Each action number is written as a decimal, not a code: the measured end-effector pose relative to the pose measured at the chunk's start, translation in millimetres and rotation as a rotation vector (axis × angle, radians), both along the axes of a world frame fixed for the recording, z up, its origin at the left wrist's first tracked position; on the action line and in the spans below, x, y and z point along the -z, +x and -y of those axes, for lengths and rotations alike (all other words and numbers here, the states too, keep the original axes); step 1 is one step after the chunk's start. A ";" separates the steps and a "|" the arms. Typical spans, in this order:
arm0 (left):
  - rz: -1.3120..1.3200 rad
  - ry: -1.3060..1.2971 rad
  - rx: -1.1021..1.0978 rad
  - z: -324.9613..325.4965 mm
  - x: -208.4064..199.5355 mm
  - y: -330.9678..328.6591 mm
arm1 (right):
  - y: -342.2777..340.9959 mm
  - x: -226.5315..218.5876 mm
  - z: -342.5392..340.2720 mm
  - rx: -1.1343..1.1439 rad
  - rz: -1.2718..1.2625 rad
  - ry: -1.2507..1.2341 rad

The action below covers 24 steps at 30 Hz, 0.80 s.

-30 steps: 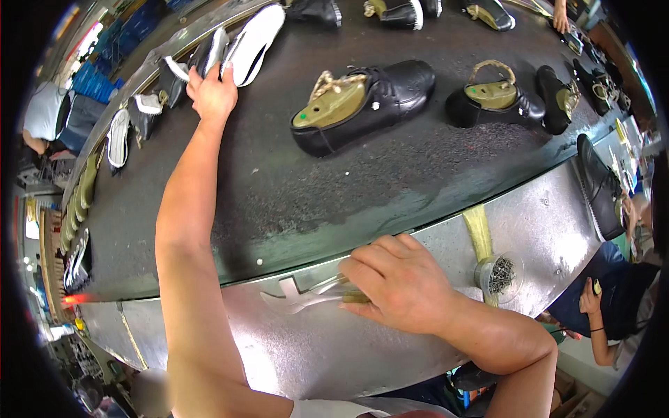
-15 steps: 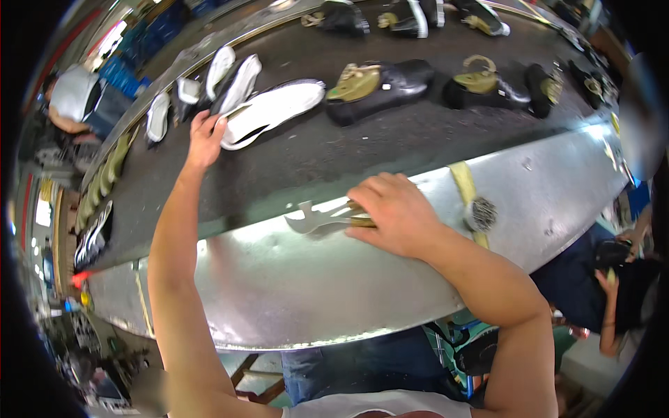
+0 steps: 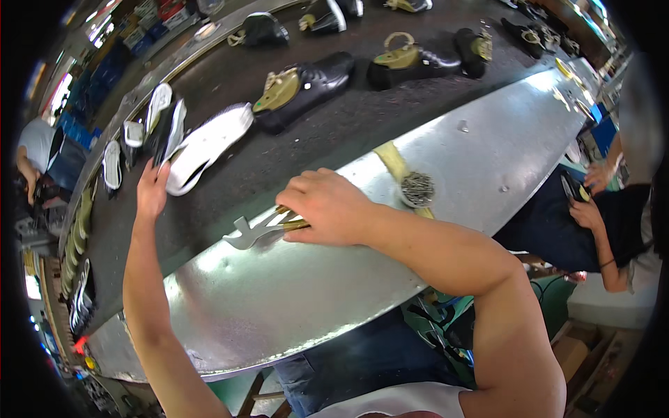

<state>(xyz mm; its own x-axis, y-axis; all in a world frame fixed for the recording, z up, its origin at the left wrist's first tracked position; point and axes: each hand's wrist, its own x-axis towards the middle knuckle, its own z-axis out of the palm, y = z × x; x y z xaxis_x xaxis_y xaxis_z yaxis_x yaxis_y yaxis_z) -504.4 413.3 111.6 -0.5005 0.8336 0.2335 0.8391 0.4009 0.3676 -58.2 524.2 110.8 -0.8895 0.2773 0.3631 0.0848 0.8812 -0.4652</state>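
Note:
At the left, my left hand (image 3: 152, 189) is closed with fingers and thumb on the near end of a black shoe (image 3: 164, 132) with a white sole. A white shoe sole (image 3: 211, 148) lies directly to the right of these fingers. My right hand (image 3: 329, 209) is wrapped around the brass-coloured handles of lasting pincers (image 3: 254, 235). Their grey metal head with a hammer-like stub points left, over the metal ledge (image 3: 293, 279). The palm hides the handle ends.
Black shoes with olive linings (image 3: 303, 90) stand on the dark conveyor belt (image 3: 306, 150). A round tub of small nails (image 3: 417, 189) sits on yellow tape (image 3: 391, 160) on the ledge. To the right, a co-worker's hands (image 3: 589, 209) hold a dark item. Another person (image 3: 38, 150) is at far left.
The view has turned, so the belt and ledge appear shifted left and tilted. My left hand has closed on the black shoe, which stands steeper beside the white sole. My right hand keeps the pincers.

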 end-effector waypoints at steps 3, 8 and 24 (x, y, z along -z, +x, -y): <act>0.013 -0.061 0.047 48.3 -24.8 11.8 | -0.8 -0.4 1.9 0.004 0.007 0.013; 0.381 0.012 -0.002 142.1 -88.8 62.9 | -0.1 1.4 -1.1 -0.013 0.019 0.016; -0.404 0.306 -0.378 393.9 17.7 247.2 | -4.8 -2.2 7.8 0.038 -0.044 0.072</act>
<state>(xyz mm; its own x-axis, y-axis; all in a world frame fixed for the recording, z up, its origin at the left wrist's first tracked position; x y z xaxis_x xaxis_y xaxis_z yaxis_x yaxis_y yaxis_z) -257.2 19.4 93.9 -0.5700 0.4821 0.6653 0.7565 0.6239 0.1961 -63.1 516.4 113.0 -0.8617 0.2822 0.4217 0.0996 0.9089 -0.4049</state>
